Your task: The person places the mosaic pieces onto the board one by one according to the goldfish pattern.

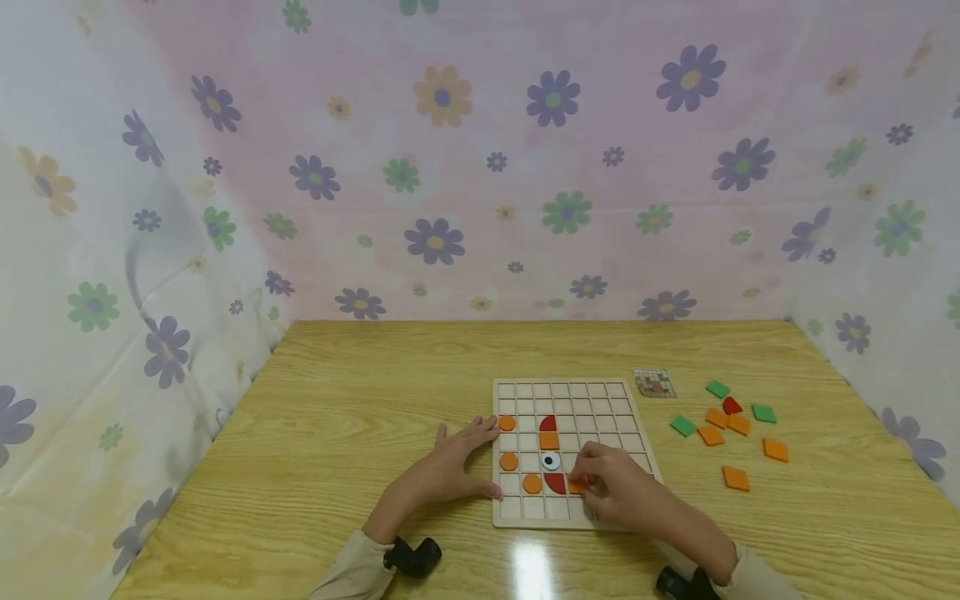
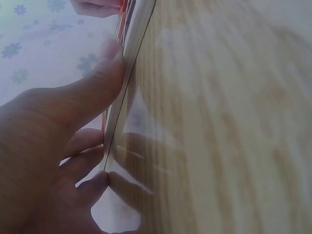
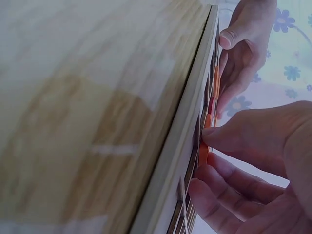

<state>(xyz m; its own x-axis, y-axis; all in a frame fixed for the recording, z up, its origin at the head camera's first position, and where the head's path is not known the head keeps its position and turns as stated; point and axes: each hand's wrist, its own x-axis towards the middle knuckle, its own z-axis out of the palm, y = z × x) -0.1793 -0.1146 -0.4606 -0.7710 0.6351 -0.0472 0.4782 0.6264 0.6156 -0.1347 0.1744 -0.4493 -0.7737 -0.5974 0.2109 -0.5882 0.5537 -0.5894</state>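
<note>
A wooden grid board (image 1: 600, 407) lies on the table with several pieces in its cells. My left hand (image 1: 444, 469) rests at the board's left edge, thumb and fingers spread along the rim. With thumb and fingertips, my right hand (image 1: 621, 489) pinches an orange square tile (image 1: 577, 484) in a lower row. Just left of that tile is a red quarter-round piece (image 1: 555, 482), then an orange round piece (image 1: 532, 483). Above them sit a round eye piece (image 1: 551, 461), an orange square (image 1: 549, 440) and another red piece (image 1: 548, 423). Two orange rounds (image 1: 508, 461) line the left column.
A small patterned card (image 1: 655, 382) lies by the board's top right corner. Loose tiles are scattered to the right: several orange squares (image 1: 776, 450), green squares (image 1: 763, 413) and a red quarter-round (image 1: 732, 406). A flowered cloth (image 1: 480, 192) surrounds the table's back and sides.
</note>
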